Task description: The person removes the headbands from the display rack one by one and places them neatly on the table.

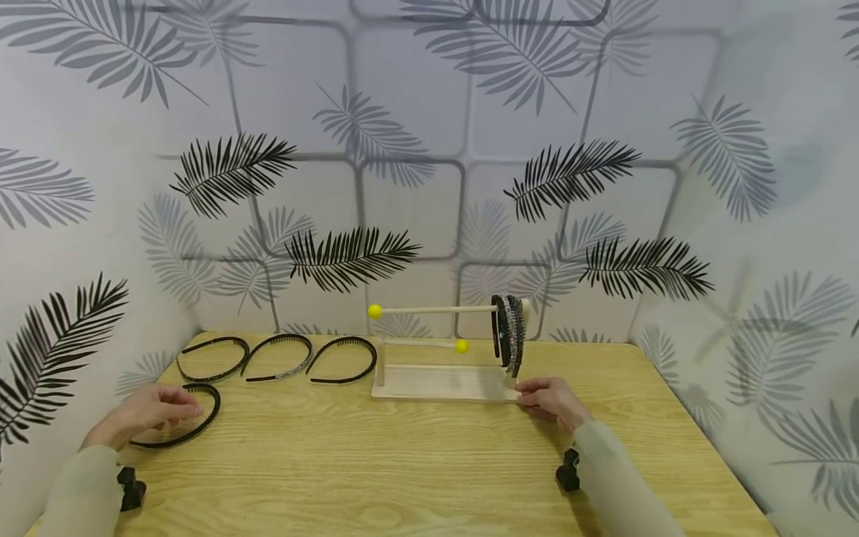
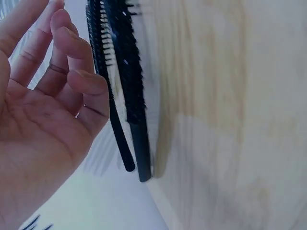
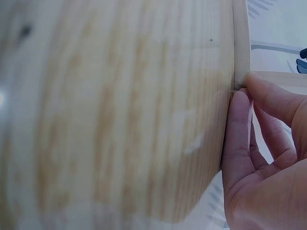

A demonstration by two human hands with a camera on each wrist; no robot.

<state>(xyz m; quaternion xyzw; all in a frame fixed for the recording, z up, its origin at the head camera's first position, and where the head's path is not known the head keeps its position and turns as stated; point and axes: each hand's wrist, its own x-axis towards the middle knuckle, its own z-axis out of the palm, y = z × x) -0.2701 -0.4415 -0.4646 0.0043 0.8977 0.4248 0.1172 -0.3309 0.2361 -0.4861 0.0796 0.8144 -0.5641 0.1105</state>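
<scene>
My left hand (image 1: pixel 148 412) hovers over a black toothed headband (image 1: pixel 216 412) at the table's front left, fingers loosely bent. In the left wrist view, the dark textured band (image 2: pixel 129 72) stands just beyond the fingertips, a second toothed band (image 2: pixel 103 67) behind it. A light wooden headband stand (image 1: pixel 436 384) sits at mid-table. Its front right corner is pinched between the thumb and fingers of my right hand (image 1: pixel 552 401); the right wrist view shows the thumb on the base edge (image 3: pixel 242 43). Several dark and glittery headbands (image 1: pixel 510 335) hang at the right end of the stand's upper rod (image 1: pixel 436 309).
Three more headbands lie in a row at the back left: one plain (image 1: pixel 244 358), one with glitter (image 1: pixel 295 365), one black (image 1: pixel 372 358). Yellow balls cap the upper rod (image 1: pixel 374 312) and lower rod (image 1: pixel 461 346). Leaf-patterned walls border the wooden table (image 1: pixel 376 477).
</scene>
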